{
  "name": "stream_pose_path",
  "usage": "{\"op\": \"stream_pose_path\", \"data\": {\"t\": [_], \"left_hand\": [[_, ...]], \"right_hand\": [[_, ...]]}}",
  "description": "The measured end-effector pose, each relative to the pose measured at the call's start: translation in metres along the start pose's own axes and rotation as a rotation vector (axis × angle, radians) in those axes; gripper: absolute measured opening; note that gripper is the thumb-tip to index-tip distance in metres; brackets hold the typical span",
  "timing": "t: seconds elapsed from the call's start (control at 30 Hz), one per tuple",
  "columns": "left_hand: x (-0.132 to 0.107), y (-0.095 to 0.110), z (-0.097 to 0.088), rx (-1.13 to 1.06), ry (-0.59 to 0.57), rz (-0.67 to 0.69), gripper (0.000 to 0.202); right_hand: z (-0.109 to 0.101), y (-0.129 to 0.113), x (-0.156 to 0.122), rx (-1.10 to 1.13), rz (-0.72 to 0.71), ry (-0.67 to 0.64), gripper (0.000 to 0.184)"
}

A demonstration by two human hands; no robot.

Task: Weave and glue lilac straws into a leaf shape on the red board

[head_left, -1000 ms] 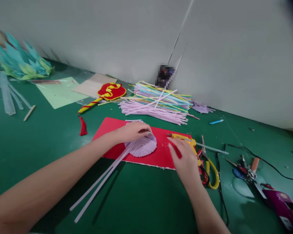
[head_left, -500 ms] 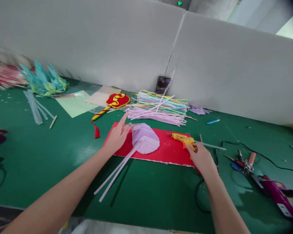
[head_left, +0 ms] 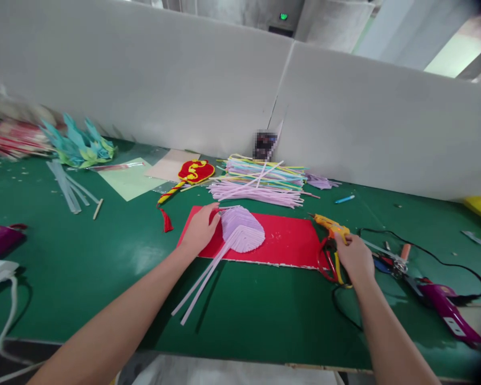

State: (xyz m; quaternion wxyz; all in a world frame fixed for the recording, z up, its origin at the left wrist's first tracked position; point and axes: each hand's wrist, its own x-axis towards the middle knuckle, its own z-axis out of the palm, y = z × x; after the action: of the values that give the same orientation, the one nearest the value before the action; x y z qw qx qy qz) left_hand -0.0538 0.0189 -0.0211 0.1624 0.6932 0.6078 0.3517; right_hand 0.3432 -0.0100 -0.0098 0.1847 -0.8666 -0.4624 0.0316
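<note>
A rounded piece of lilac pipe cleaners [head_left: 244, 232], laid in V-shaped rows, rests on a red board [head_left: 288, 240]. Two long pipe cleaner ends [head_left: 202, 287] stick out from it towards me, past the board's near edge. At the piece's upper left edge, my left hand [head_left: 201, 227] has its fingers bent and closed on the rim; the fingertips are partly hidden. My right hand [head_left: 356, 256] grips a yellow hot glue gun [head_left: 332, 224], its nozzle pointing left above the board's right end. Red- and yellow-handled scissors [head_left: 331, 262] lie just beneath the gun.
Bundled pastel pipe cleaners [head_left: 260, 182] lie behind the board, beside a red and yellow fan-shaped ornament [head_left: 195, 171]. Glue sticks [head_left: 66, 187] are at left. A black cord [head_left: 417, 238], keys [head_left: 398, 264] and a purple tool [head_left: 444, 310] lie at right.
My right hand has moved right with the glue gun, uncovering the scissors. My left index finger, stretched out before, is now bent in at the piece's edge. The camera view has shifted a little.
</note>
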Motion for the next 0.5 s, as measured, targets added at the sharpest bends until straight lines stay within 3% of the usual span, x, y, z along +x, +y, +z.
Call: {"op": "stream_pose_path", "data": {"t": [0.17,0.27,0.33,0.5], "left_hand": [[0.001,-0.006,0.000,0.028,0.035,0.023,0.028],[0.001,-0.008,-0.001,0.031,0.045,0.031,0.026],[0.001,-0.008,-0.001,0.023,0.031,0.037,0.024],[0.001,-0.008,-0.002,-0.023,-0.007,0.027,0.020]], "right_hand": [[0.001,-0.015,-0.012,-0.016,0.021,0.145,0.047],[-0.003,-0.042,-0.026,0.138,-0.101,0.250,0.040],[0.001,-0.064,-0.039,0.362,-0.226,0.118,0.036],[0.033,-0.105,-0.070,0.514,-0.295,-0.105,0.028]]}}
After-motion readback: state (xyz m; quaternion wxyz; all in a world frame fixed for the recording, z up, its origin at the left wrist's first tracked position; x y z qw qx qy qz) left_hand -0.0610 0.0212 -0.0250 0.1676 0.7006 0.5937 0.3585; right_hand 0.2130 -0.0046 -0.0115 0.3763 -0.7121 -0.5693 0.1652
